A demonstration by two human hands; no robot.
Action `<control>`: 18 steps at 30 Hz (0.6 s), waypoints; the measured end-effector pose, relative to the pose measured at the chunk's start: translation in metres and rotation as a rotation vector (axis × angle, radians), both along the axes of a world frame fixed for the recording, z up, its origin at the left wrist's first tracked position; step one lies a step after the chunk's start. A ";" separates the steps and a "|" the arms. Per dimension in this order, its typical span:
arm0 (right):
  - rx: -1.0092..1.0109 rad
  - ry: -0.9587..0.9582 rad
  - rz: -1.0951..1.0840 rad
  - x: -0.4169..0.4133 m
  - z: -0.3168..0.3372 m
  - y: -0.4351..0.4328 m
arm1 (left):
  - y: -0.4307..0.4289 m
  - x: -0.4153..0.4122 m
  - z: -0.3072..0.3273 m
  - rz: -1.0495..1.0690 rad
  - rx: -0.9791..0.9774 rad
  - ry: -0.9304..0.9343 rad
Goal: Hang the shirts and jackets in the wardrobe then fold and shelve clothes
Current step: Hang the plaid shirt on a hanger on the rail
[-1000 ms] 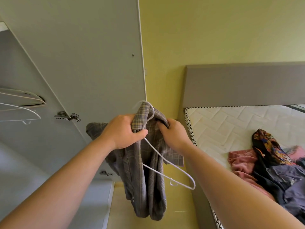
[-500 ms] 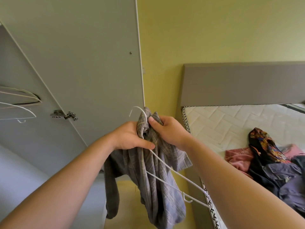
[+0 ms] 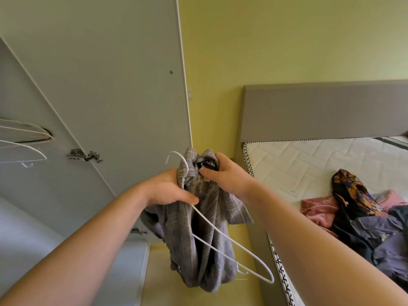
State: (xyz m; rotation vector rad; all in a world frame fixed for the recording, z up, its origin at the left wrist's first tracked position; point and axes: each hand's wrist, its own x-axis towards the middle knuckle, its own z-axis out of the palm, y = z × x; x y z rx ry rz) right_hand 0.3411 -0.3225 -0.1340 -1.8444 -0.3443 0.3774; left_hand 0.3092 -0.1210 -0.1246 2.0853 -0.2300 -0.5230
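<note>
Left hand (image 3: 170, 188) grips thin white wire hanger (image 3: 223, 237); right hand (image 3: 225, 175) pinches soft grey plaid shirt (image 3: 198, 239) collar.

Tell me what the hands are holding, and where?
Left hand grips the plaid shirt and the white hanger at its neck together; right hand pinches the shirt's collar at its label.

Two hands: left hand (image 3: 167, 188), right hand (image 3: 229, 175); one plaid shirt (image 3: 198, 246); one white hanger (image 3: 212, 226); apparently three wardrobe hangers (image 3: 33, 149); two hinges (image 3: 85, 155).
</note>
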 end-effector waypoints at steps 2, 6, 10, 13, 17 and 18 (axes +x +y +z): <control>-0.053 -0.032 -0.005 0.000 0.000 0.000 | -0.001 -0.001 -0.003 0.028 -0.029 0.024; -0.131 -0.069 0.017 0.000 -0.004 -0.001 | 0.000 0.000 -0.002 0.065 -0.045 -0.017; -0.324 -0.117 0.142 0.001 -0.007 -0.006 | 0.007 0.003 -0.001 0.120 -0.011 -0.034; -0.553 -0.156 0.199 0.002 -0.013 -0.007 | 0.009 0.005 0.003 0.141 0.012 -0.071; -0.827 -0.189 0.140 0.007 -0.033 -0.014 | 0.009 0.002 0.007 0.158 0.010 -0.099; -0.860 -0.201 0.111 0.009 -0.040 -0.018 | 0.012 0.002 0.007 0.174 -0.008 -0.084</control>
